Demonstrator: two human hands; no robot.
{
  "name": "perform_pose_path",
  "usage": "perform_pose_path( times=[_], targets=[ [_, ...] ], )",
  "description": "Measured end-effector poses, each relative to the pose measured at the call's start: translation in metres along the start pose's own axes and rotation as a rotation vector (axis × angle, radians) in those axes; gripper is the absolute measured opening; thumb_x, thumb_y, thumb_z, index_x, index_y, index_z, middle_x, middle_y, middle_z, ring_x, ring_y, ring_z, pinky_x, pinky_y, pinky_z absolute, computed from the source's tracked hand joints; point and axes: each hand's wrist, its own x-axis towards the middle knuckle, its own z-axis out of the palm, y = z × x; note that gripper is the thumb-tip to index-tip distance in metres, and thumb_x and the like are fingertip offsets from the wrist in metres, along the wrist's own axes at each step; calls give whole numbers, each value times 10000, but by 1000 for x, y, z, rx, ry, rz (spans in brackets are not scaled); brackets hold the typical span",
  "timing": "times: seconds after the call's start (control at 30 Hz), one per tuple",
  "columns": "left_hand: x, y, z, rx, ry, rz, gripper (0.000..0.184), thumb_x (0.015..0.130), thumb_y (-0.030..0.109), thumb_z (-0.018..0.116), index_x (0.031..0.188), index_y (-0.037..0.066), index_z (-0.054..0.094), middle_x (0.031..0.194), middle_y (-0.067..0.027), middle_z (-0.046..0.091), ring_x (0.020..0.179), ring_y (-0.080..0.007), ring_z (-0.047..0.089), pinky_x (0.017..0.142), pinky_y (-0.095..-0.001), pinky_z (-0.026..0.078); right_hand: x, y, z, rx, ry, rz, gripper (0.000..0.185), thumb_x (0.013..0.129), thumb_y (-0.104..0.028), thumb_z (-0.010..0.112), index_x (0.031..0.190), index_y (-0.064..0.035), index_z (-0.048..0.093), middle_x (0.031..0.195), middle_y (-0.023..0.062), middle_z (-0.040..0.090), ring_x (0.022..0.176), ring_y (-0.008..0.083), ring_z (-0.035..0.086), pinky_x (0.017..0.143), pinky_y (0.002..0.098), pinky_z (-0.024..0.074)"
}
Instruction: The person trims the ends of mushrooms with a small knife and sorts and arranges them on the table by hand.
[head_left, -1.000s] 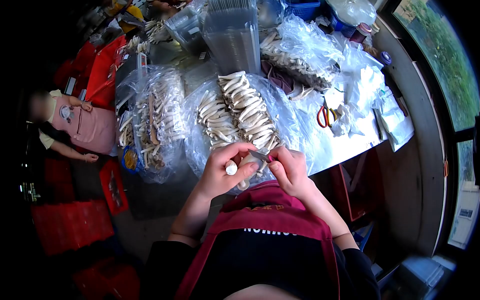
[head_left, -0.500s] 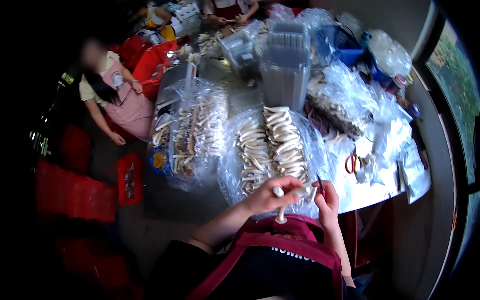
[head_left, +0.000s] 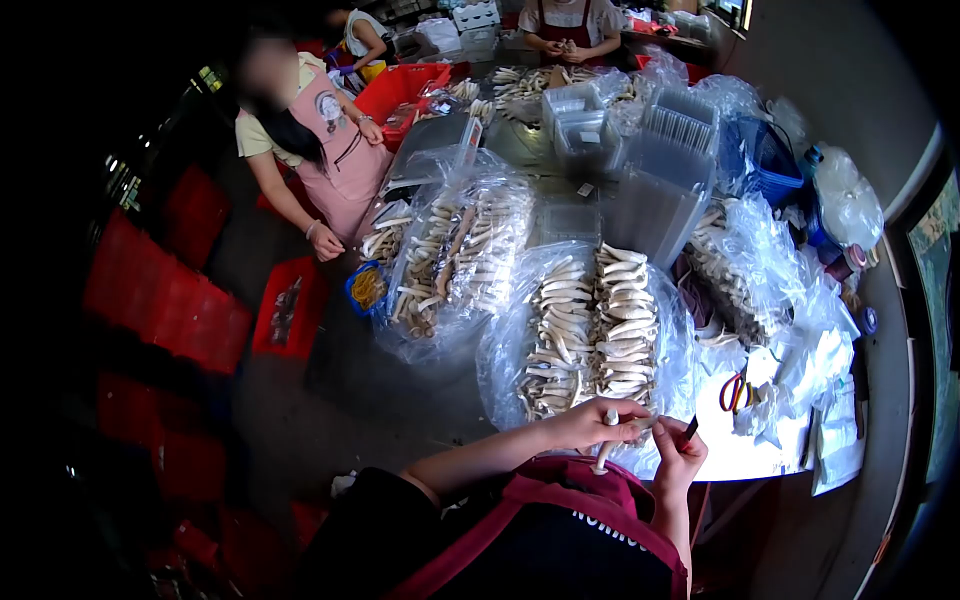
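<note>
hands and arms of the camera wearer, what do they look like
The left hand and right hand wear no visible gloves. The left forearm is bare below a loose black sleeve; no right sleeve shows clearly.

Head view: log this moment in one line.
left hand: holds mushrooms; right hand: holds knife; mushroom rows: on plastic; scissors: right of rows

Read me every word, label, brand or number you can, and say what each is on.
No whole word reads clearly.
White letters on the black shirt: seem to include "N" and "O"; the rest is unclear.
White label on the clear plastic trays: too small to read.
Round print on the pink apron: too blurred to tell whether it holds words.
</note>
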Motion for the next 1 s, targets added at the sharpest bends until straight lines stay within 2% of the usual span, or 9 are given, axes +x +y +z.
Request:
perform_pose_path(
  times=[0.1,0.13,0.3,0.5,0.63,0.77,0.83,0.87,1.0],
  targets=[
    [5,-34,-30,58,91,60,328,857,130,528,1147,-2,450,889,-74,564,789,-144,584,686,-259,473,2,8,-3,36,108,-15,153,743,-113,685,788,10,608,643,-5,555,576,62,462,555,192,354],
    [3,-36,-40,-188,140,-17,291,853,115,513,1112,8,435,901,-86,569,847,-175,577,730,-287,466,3,15,-9,46,101,4,155,744,-124,686,765,1,597,630,-12,540,568,60,448,544,194,339],
    [-22,-70,-104,-557,567,-28,214,822,89,502,1021,24,458,803,-96,548,754,-210,586,756,-411,518,0,25,-17,39,84,124,155,759,-156,671,720,-50,566,551,-61,444,471,25,332,444,188,226],
    [-81,-122,-162,-722,873,-77,193,732,33,583,910,71,517,755,-54,569,690,-165,581,724,-377,519,-6,51,-21,16,49,205,109,810,-117,593,745,-49,539,496,-70,361,403,17,250,387,204,152],
    [-104,-138,-175,-509,994,-108,277,713,52,609,962,39,489,800,-68,569,702,-158,582,630,-333,520,-8,53,-12,-2,37,247,122,816,-128,586,733,-52,540,493,-78,346,415,20,236,398,209,148],
    [-116,-164,-196,-297,1119,-161,381,692,52,602,1045,34,460,833,-97,575,718,-184,583,650,-332,502,-5,50,-3,-32,13,248,116,815,-130,589,736,-58,545,494,-81,346,419,19,235,401,209,149],
    [-116,-178,-208,187,1249,-302,442,683,62,583,1100,33,439,864,-114,586,756,-236,587,686,-352,477,-5,47,2,-45,6,233,106,815,-125,589,742,-59,549,494,-83,346,419,17,234,401,207,148],
    [-117,-185,-211,482,1281,-304,393,694,62,549,1072,28,446,924,-156,588,807,-320,584,718,-399,454,-5,49,2,-50,-4,233,97,817,-121,585,751,-58,553,493,-84,346,418,14,235,399,205,147],
    [-122,-172,-210,992,1141,-496,292,701,45,514,988,35,464,984,-211,552,917,-385,526,764,-447,428,-6,48,1,-39,-9,281,133,801,-163,625,781,-42,573,547,-82,403,458,11,272,423,193,176]
  ],
)
